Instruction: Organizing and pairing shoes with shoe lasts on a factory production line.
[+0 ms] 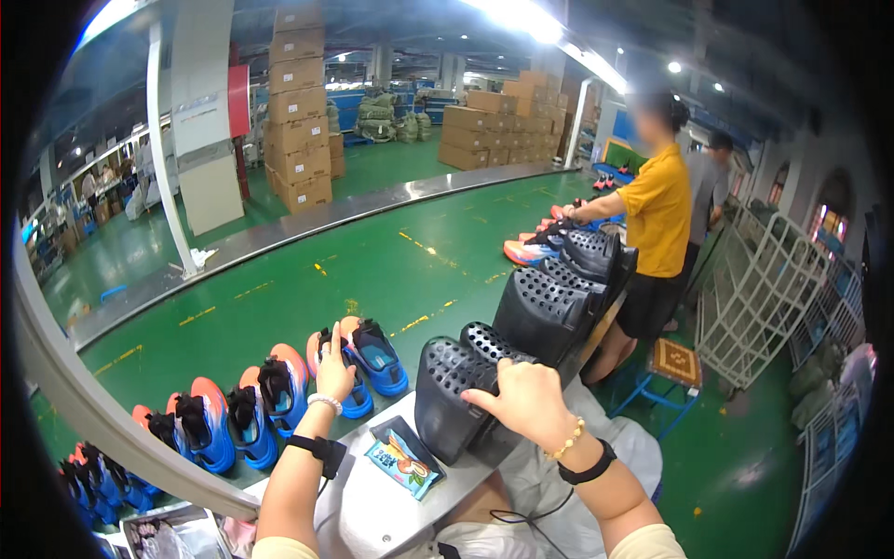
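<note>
My left hand (pixel 335 374) is over an orange-and-blue sneaker (pixel 358 402), with at least one finger stretched along the shoe toward its toe. The hand covers much of that shoe, so its grip is partly hidden. Close by on the right lies a matching sneaker (pixel 380 359) with a dark opening. My right hand (pixel 529 402) is at the near pair of black perforated shoe-shaped covers (pixel 447 377), thumb spread to the left. Some of its fingertips are out of sight, and I see nothing held in it.
More sneakers line the green conveyor belt (pixel 279 312) at left. A small blue packet (pixel 403 463) lies on the metal ledge (pixel 372 522). Further black covers (pixel 540 307) stand ahead. A co-worker in yellow (pixel 656 210), a stool (pixel 674 363) and white racks (pixel 764 289) are at right.
</note>
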A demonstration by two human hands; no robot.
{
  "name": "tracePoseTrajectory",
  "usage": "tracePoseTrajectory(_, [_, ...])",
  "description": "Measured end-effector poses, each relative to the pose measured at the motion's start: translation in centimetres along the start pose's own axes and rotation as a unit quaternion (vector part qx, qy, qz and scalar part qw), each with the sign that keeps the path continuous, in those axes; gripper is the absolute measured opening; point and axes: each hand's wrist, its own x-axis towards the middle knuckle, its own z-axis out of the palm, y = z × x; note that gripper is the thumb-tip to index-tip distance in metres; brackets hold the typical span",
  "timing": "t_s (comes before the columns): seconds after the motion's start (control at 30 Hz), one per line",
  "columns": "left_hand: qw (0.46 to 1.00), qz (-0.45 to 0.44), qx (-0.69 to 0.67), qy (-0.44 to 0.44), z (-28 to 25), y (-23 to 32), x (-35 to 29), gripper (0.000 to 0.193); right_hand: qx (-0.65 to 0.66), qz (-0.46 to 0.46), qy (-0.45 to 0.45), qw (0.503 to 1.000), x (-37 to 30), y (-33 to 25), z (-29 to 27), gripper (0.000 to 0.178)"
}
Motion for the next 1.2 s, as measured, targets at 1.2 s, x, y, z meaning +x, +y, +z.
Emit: tracePoseTrajectory(1.2, [0.972,-0.115,-0.191,0.074,1.6,-3.5,-9.2,0.046,0.164,0.014,-0.090,0.982,16.0,-21.0,26.8,0.024])
